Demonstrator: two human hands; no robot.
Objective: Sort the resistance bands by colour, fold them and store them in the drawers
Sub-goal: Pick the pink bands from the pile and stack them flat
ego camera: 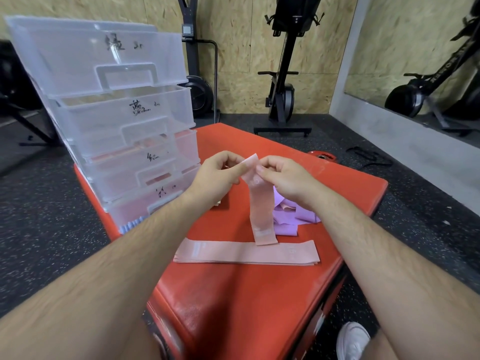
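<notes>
On the red padded plyo box point(259, 294), the left hand point(215, 175) and right hand point(283, 178) pinch a hanging pink fabric resistance band point(261, 211); its edges should be aligned before folding.

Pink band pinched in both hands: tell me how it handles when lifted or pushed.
Probably floppy: the pink band hangs limp from the left hand and right hand pinching its top. Likely light, since a pinch alone carries it. Pushed, it would likely crumple, not roll, being flat like the pink stack.
</notes>
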